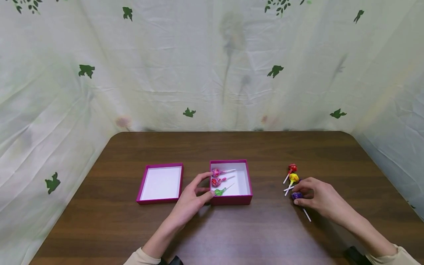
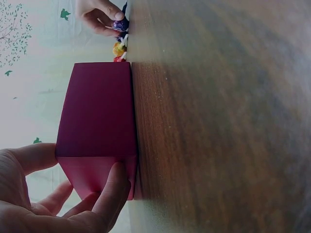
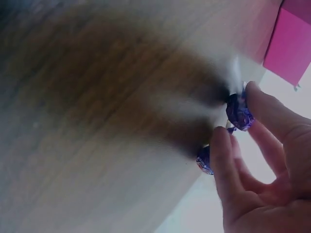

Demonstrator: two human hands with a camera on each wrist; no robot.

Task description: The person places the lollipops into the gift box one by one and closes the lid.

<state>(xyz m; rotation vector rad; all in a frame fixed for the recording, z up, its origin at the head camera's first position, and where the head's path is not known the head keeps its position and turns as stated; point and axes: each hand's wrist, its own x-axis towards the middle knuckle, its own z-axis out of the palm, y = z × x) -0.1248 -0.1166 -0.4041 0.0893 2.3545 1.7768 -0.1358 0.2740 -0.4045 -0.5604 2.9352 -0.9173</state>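
Note:
A magenta box with a white inside stands mid-table. Three lollipops lie in it: a pink lollipop, a red-and-pink lollipop and a green lollipop. My left hand holds the box's left side, thumb low on the outer wall and index finger at the rim. On the right, my right hand pinches a purple lollipop by its wrapped head, the stick pointing down toward me. Another purple lollipop touches these fingers. Beyond lie a yellow lollipop and a red lollipop.
The magenta lid lies left of the box, white inside facing up. Both stand on a brown wooden table. A pale curtain with green leaf prints hangs behind the table and at its sides.

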